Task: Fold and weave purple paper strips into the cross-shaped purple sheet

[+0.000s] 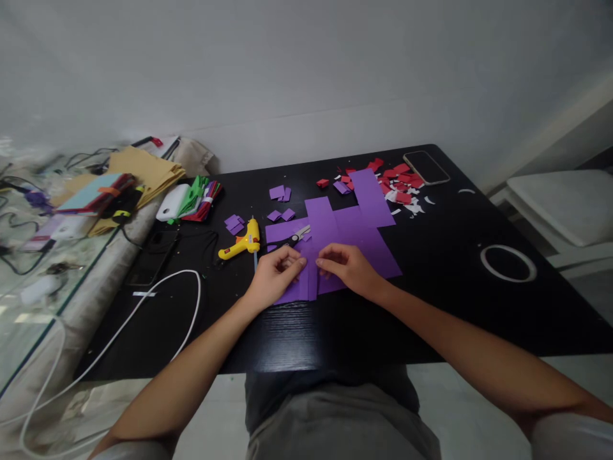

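Note:
At the front of the table, a narrow purple paper strip lies with lengthwise edges or creases over larger purple sheets. My left hand is closed at its left edge, thumb and fingertips curled together against the paper. From the right side, my right hand pinches by the same strip, thumb close to the index finger. The exact grip of the fingertips is too small to see fully. Black-handled scissors rest just beyond my left hand, blades partly over the purple paper. A yellow glue gun lies to their left.
Small purple pieces sit in little piles behind. Red and white scraps lie near a phone. A tape roll is at right. A white cable loops at left, below bundled coloured paper.

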Available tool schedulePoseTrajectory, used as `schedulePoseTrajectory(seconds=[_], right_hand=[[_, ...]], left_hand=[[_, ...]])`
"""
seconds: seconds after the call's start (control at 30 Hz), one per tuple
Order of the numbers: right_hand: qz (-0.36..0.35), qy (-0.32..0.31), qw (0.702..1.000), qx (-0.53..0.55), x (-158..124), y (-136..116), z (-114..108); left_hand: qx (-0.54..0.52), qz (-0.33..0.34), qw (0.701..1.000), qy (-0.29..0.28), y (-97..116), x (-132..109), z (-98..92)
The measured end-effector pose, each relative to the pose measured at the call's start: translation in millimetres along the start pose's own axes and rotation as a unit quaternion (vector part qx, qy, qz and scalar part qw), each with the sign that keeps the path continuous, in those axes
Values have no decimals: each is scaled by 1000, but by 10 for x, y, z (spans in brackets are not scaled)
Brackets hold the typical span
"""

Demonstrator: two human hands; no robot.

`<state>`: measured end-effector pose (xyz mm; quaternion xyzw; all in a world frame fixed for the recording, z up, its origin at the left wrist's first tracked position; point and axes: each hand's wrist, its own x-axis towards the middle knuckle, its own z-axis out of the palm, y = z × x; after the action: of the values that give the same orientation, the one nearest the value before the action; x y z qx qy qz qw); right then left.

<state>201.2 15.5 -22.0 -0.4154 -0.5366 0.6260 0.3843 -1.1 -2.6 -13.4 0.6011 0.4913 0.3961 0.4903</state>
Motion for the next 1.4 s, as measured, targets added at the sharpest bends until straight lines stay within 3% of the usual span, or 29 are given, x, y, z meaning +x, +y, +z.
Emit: schedulePoseTrajectory(seconds=[0.53,0.97,1.4], right_hand=[[55,42,996,61,-5,-61,-21],[50,-14,998,47,-15,-38,2],[31,-7,999,24,-27,-60,12]], left_hand=[[26,9,999,-34,20,-12,-17],[19,34,999,7,43,-8,-16],[42,10,998,-44,15,-5,-27]])
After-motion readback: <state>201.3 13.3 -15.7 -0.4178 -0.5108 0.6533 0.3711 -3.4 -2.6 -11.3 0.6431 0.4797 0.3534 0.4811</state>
